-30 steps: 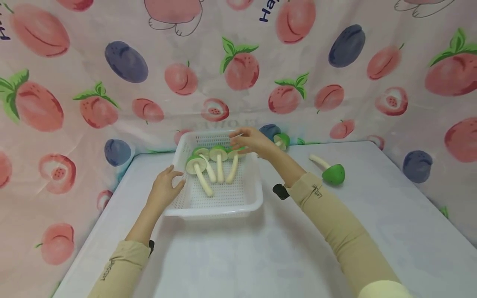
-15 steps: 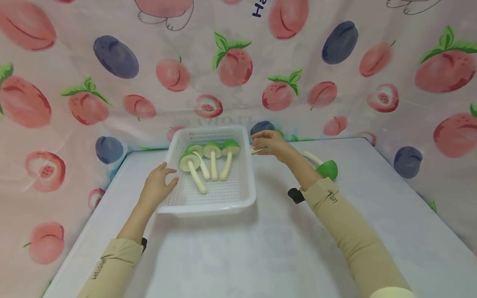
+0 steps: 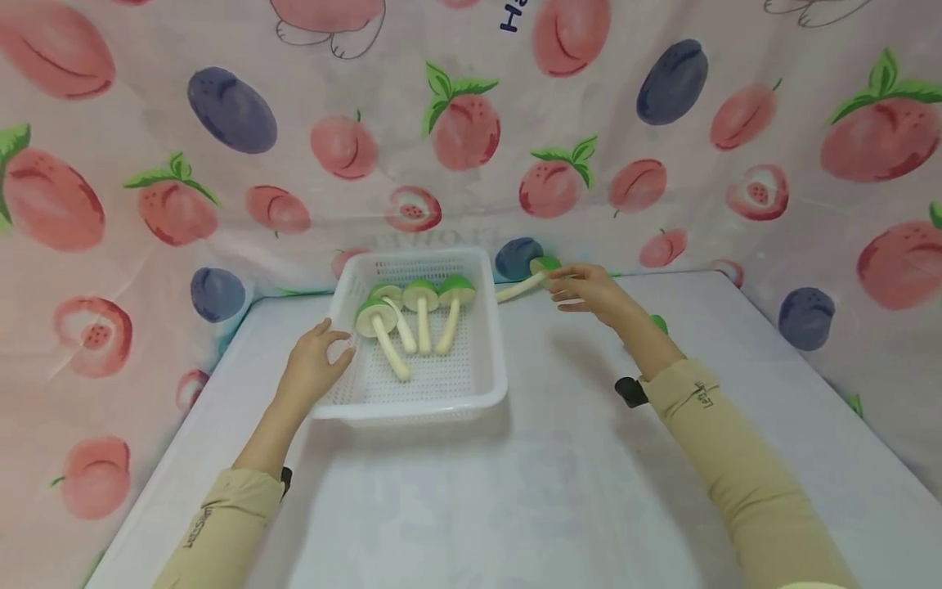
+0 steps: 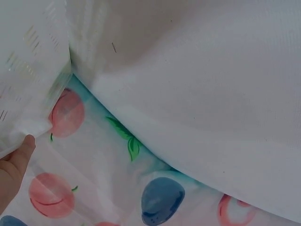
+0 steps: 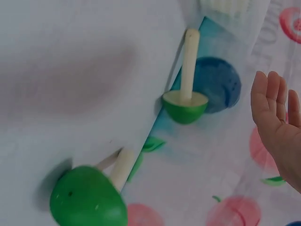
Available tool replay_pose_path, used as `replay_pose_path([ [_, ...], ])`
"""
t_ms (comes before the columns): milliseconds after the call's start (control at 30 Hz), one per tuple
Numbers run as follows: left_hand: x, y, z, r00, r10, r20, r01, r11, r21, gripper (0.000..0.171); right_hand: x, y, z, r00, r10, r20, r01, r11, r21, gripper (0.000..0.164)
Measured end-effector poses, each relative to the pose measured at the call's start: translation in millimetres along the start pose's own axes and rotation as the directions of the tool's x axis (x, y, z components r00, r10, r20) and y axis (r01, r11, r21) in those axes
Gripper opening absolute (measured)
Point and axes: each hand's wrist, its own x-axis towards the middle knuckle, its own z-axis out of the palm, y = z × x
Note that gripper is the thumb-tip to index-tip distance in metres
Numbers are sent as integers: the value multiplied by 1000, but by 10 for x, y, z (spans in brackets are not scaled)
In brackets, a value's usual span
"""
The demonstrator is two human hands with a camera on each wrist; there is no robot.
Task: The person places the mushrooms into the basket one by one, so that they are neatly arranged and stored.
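Observation:
In the head view, my left hand (image 3: 312, 368) rests at the left rim of a white plastic basket (image 3: 412, 409), its thumb and fingers apart; the left wrist view shows a fingertip (image 4: 29, 141) touching the basket edge. Several toy mushrooms (image 3: 422, 298) with green caps and pale stems lie inside. My right hand (image 3: 592, 292) hovers over the back of the table beside another green-capped mushroom (image 3: 521, 288), holding nothing. In the right wrist view, the hand (image 5: 277, 117) has extended fingers and stands apart from that mushroom (image 5: 185, 110).
One more mushroom (image 5: 89, 197) lies on the table to the right; my right forearm mostly covers it in the head view, leaving a bit of cap (image 3: 660, 323). A fruit-print cloth (image 3: 471, 196) hangs behind the white table (image 3: 545, 458).
My right hand has moved right, from above the basket to beside the mushroom at the back. The left hand stays at the basket rim, and the head view has shifted slightly.

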Motion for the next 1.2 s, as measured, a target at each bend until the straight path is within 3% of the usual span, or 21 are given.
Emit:
replay_pose_path([
  [267,42,22,62,1000,7,5,-7,1000,-8,35,-96,202,-349,998,49,-50,-51,998,-48,43],
  [433,48,15,67,1000,2,-11,-2,1000,-14,35,-96,312,-518,995,30,-98,-44,989,-144,44],
  [567,34,2,45,1000,-13,-4,13,1000,-20,35,-83,400,-626,992,-14,-125,-20,963,-269,44],
  [667,34,3,31,1000,-18,12,18,1000,-21,36,-94,516,-734,988,-70,-138,9,918,-397,43],
  [800,46,19,12,1000,-12,10,12,1000,-18,36,-131,680,-850,975,-134,-177,5,809,-587,42],
  [900,44,30,-2,1000,-17,0,17,1000,-19,36,-157,774,-871,971,-123,-204,-50,732,-680,48],
  [1033,36,24,-2,1000,-21,-3,21,1000,-21,36,-174,883,-876,971,-79,-224,-112,679,-726,56],
  [1200,25,-16,5,1000,-27,-1,27,999,-20,36,-175,1008,-903,969,-80,-235,-130,642,-756,53],
])
